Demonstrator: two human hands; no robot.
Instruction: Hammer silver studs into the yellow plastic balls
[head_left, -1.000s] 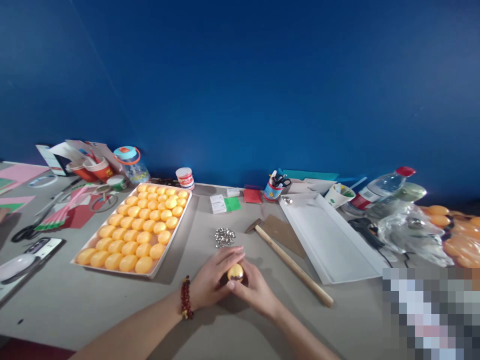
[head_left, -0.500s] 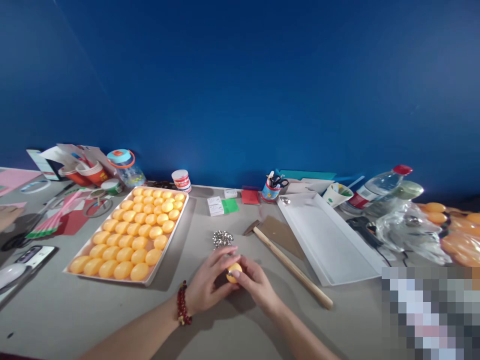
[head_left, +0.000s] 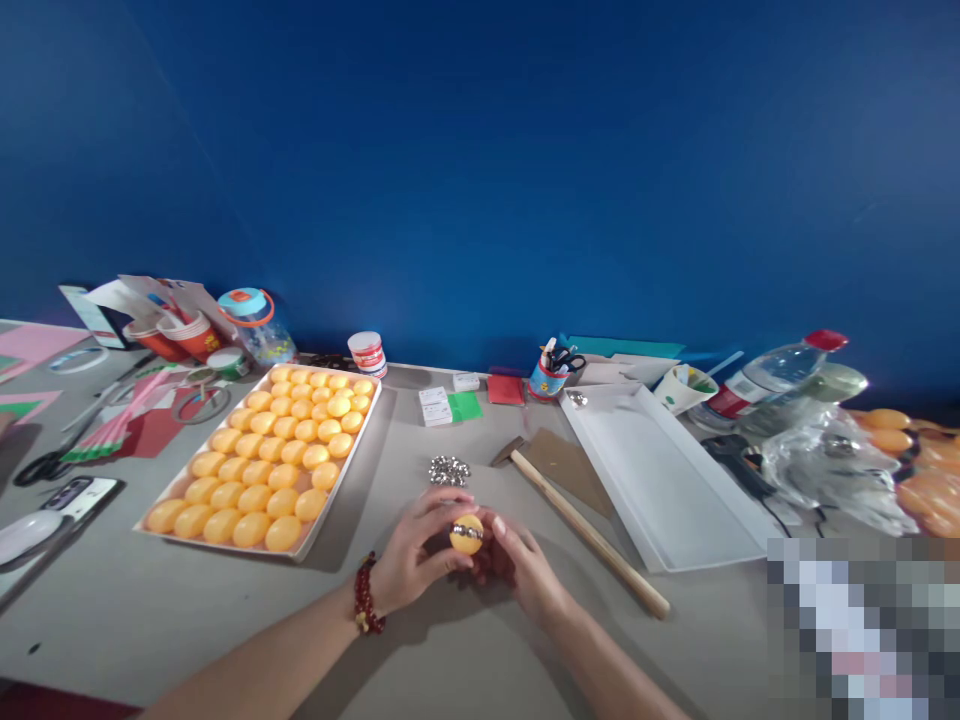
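Note:
An orange ping-pong ball (head_left: 466,543) with a line of shiny silver pieces across it is gripped by my left hand (head_left: 409,548), its thumb below and its fingers curled over the top. Red beads circle that wrist. My right hand (head_left: 529,572) is close against the ball's right side. Its thumb is lifted off the ball, and some of its fingertips are partly hidden behind. Just beyond my hands lies a small heap of shiny silver pieces (head_left: 448,470), too small to name surely.
At left stands a shallow box (head_left: 304,548) full of orange balls. To the right lie a wooden-handled hammer (head_left: 589,535), a brown card (head_left: 566,470) and a white tray (head_left: 667,490). Small white boxes (head_left: 435,407), a cup with scissors (head_left: 547,380) and a bottle (head_left: 772,375) line the back.
My right thumb has come off the ball and moved right. The ball has turned, so its row of silver pieces now faces me. The camera view has shifted slightly.

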